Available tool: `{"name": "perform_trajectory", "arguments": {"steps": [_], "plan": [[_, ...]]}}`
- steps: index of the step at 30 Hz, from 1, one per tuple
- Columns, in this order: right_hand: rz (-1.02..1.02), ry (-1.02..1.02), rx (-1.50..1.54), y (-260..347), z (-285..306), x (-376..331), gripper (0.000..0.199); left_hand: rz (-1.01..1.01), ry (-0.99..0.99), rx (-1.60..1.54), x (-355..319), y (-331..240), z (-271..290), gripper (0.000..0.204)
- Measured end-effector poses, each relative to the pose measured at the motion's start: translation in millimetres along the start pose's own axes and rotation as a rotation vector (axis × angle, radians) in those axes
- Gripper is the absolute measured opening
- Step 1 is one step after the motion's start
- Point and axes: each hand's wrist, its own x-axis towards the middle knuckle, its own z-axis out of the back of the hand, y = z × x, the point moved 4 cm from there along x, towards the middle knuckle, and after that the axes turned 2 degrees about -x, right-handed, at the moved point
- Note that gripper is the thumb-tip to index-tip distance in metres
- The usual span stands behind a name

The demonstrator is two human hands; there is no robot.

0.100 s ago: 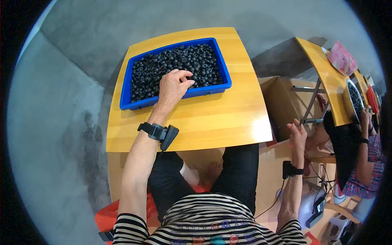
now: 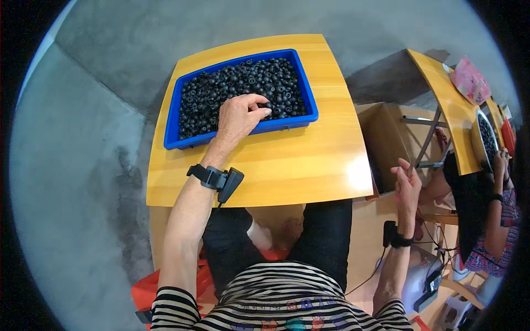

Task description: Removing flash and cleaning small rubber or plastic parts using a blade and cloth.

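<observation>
My left hand reaches over the near edge of a blue plastic bin on a yellow wooden table. Small, round black pieces fill the bin, many showing a ring-like hole. Thumb and forefinger are pinched around one black piece just above the heap. Off the table's right edge, my right hand is raised with its fingers curled and thumb side up. Whether anything sits within those fingers is too small to tell. Each wrist wears a black strap with a small device.
A cardboard box stands right of the yellow table. Further right, another person sits at a second table, one hand by a pale bowl of dark pieces. Cables lie below. Grey walls enclose the left and back.
The whole view has shifted slightly. My left thumb and forefinger now show a black piece between them. My right hand has risen a little.
</observation>
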Motion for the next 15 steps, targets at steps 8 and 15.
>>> {"name": "perform_trajectory", "arguments": {"steps": [8,15], "plan": [[0.308,0.375,-0.134,68,-89,-44,0.025,0.100,-0.034,-0.129,4,4,-7,0.017],[0.312,0.457,-0.243,66,-113,-56,0.025,0.247,-0.057,-0.625,-4,15,2,0.016]]}}
